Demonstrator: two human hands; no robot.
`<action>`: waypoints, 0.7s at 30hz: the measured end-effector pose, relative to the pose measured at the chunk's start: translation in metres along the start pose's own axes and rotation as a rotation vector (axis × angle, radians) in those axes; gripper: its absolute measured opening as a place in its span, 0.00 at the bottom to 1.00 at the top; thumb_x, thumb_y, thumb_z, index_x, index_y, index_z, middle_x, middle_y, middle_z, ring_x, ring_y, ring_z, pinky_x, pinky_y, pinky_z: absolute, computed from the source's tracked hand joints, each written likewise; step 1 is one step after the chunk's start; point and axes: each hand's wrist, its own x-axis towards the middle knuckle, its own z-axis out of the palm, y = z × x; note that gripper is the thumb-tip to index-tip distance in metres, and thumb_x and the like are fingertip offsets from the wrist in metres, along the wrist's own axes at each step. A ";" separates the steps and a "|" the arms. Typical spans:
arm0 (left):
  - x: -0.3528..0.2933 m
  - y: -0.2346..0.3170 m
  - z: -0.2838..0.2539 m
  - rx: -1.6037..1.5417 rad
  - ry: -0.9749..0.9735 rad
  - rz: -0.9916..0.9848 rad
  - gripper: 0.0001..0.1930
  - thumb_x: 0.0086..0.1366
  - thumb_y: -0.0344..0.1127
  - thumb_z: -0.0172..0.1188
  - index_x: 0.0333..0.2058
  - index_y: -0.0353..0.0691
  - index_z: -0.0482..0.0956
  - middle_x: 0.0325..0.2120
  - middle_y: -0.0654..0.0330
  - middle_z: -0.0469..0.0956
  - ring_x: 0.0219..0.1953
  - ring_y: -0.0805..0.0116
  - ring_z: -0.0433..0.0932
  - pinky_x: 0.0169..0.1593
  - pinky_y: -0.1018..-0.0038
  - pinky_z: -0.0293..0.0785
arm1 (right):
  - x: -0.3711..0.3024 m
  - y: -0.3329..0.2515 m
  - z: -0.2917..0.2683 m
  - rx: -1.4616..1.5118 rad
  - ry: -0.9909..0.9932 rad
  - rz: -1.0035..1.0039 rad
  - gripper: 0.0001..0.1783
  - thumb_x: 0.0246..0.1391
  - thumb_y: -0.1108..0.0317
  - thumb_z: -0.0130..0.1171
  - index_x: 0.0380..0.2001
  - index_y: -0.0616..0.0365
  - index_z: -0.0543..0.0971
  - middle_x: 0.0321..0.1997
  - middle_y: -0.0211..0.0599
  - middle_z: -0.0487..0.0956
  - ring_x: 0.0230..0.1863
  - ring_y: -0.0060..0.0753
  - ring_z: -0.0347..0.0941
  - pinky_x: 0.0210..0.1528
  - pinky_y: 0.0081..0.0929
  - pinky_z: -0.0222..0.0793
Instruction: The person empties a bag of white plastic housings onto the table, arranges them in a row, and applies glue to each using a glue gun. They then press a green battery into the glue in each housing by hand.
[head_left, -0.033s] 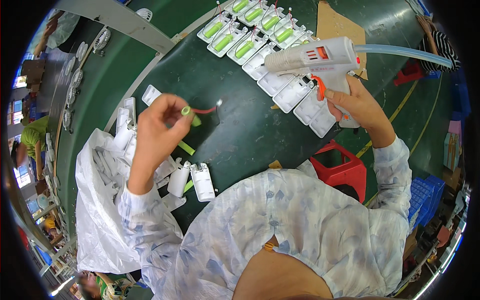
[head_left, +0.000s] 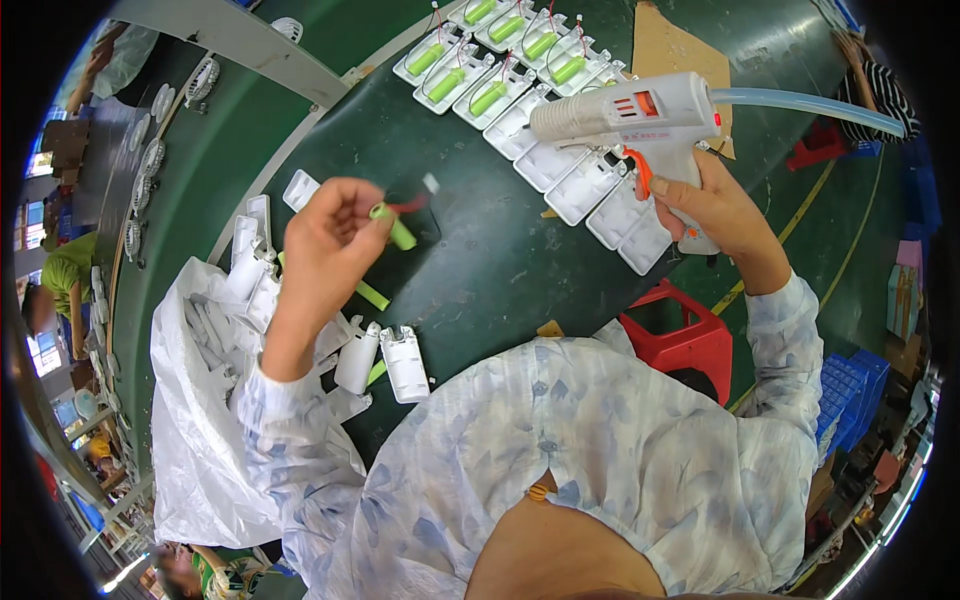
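Pinched in the fingers of my left hand (head_left: 340, 235) is a green battery cell (head_left: 401, 234) with a red and a dark wire ending in a small white plug (head_left: 431, 183). My right hand (head_left: 715, 205) grips a white hot glue gun (head_left: 640, 112) by its handle, fingers at the orange trigger (head_left: 637, 168). The gun's nozzle points left, over the rows of white plastic housings (head_left: 585, 187). Several farther housings each hold a green cell (head_left: 488, 98) with wires; those nearest my right hand have no cell in them.
Loose housings (head_left: 405, 365) and another green cell (head_left: 372, 295) lie near my left forearm, beside a white plastic bag (head_left: 200, 400). A brown cardboard piece (head_left: 685, 60) lies on the dark green table (head_left: 480, 270). A red stool (head_left: 680, 340) stands at right. Other people sit farther off.
My left hand has shifted slightly right with the battery cell, and its wires and plug have swung up and left. The right hand and glue gun have hardly moved.
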 end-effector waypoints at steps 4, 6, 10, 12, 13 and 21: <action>0.019 -0.013 0.024 0.000 -0.156 -0.189 0.11 0.67 0.27 0.61 0.47 0.30 0.78 0.34 0.59 0.81 0.37 0.74 0.80 0.40 0.78 0.77 | -0.002 -0.004 0.003 0.045 0.045 0.019 0.15 0.61 0.62 0.56 0.42 0.63 0.75 0.20 0.29 0.73 0.19 0.19 0.67 0.26 0.21 0.64; 0.026 -0.022 0.030 0.197 -0.170 -0.087 0.11 0.65 0.28 0.62 0.46 0.31 0.79 0.33 0.57 0.81 0.35 0.70 0.80 0.39 0.75 0.77 | -0.002 0.000 0.002 0.051 0.035 -0.001 0.16 0.61 0.61 0.57 0.43 0.64 0.74 0.20 0.29 0.73 0.19 0.20 0.67 0.26 0.21 0.64; 0.032 -0.018 0.040 0.598 -0.115 0.235 0.12 0.60 0.31 0.64 0.43 0.35 0.82 0.31 0.51 0.77 0.32 0.54 0.79 0.36 0.66 0.75 | 0.000 0.008 0.000 0.074 0.034 -0.048 0.18 0.61 0.59 0.57 0.45 0.64 0.73 0.20 0.30 0.74 0.20 0.21 0.68 0.26 0.21 0.64; 0.029 -0.014 0.045 0.669 -0.063 0.302 0.11 0.60 0.31 0.64 0.41 0.36 0.82 0.31 0.51 0.76 0.32 0.52 0.79 0.36 0.64 0.76 | -0.002 0.010 0.001 0.099 0.038 -0.051 0.19 0.62 0.58 0.58 0.45 0.64 0.73 0.20 0.30 0.74 0.20 0.20 0.69 0.26 0.21 0.64; 0.027 -0.012 0.047 0.809 -0.086 0.341 0.09 0.59 0.31 0.64 0.38 0.37 0.81 0.30 0.52 0.75 0.32 0.52 0.79 0.35 0.63 0.76 | -0.002 0.011 0.001 0.122 0.040 -0.055 0.20 0.62 0.57 0.58 0.46 0.63 0.73 0.20 0.29 0.74 0.20 0.20 0.69 0.26 0.21 0.64; 0.054 -0.003 0.049 0.681 -0.161 0.461 0.07 0.59 0.28 0.64 0.37 0.35 0.80 0.26 0.54 0.79 0.27 0.60 0.80 0.33 0.68 0.76 | -0.007 0.011 0.003 0.152 0.035 -0.063 0.22 0.62 0.57 0.58 0.49 0.64 0.73 0.21 0.30 0.75 0.22 0.21 0.70 0.32 0.21 0.66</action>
